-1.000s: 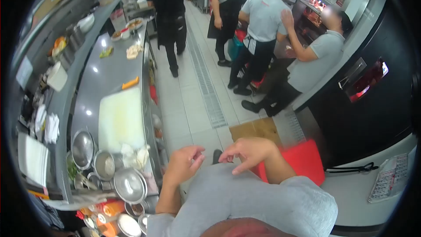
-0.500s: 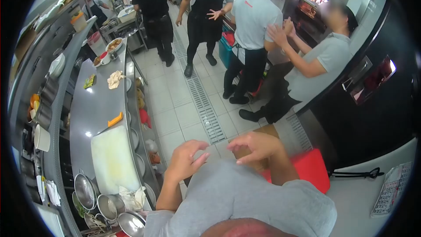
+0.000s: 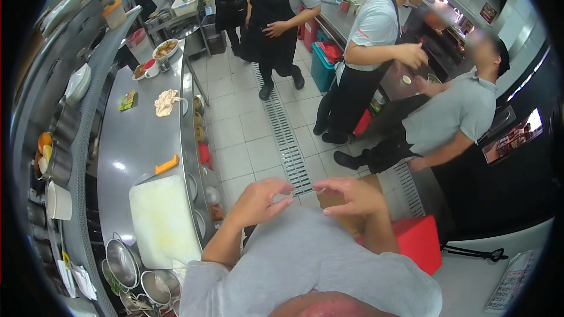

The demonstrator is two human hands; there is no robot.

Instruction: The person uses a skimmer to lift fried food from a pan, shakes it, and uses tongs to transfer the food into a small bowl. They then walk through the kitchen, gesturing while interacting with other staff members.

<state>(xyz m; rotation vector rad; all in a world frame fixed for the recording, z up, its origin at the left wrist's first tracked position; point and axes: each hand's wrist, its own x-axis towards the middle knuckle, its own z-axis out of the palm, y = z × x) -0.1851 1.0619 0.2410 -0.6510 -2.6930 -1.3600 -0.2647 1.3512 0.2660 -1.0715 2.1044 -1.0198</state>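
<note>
My left hand (image 3: 262,201) is raised in front of my grey shirt (image 3: 305,246), its fingers curved and apart from the thumb, with nothing in it. Facing it, my right hand (image 3: 351,197) has the same curved shape and holds nothing. A small gap separates the two sets of fingertips. To the left of my left hand, a white cutting board (image 3: 164,220) lies on the steel counter (image 3: 141,141). An orange-handled knife (image 3: 167,165) rests at the board's far edge, its blade mostly hidden. Behind my right forearm is a red box-like thing (image 3: 418,243).
Farther along the counter are a cream cloth (image 3: 167,103), a green packet (image 3: 127,101) and a dish of food (image 3: 166,49). Metal pots (image 3: 122,263) crowd its near end. A floor drain (image 3: 282,126) runs down the tiled aisle. Several people stand ahead, one in a black apron (image 3: 273,12).
My hands have moved slightly closer together, still curved. The view has shifted a little. The person at the right has lowered an arm; the person beside them has turned and raised a hand.
</note>
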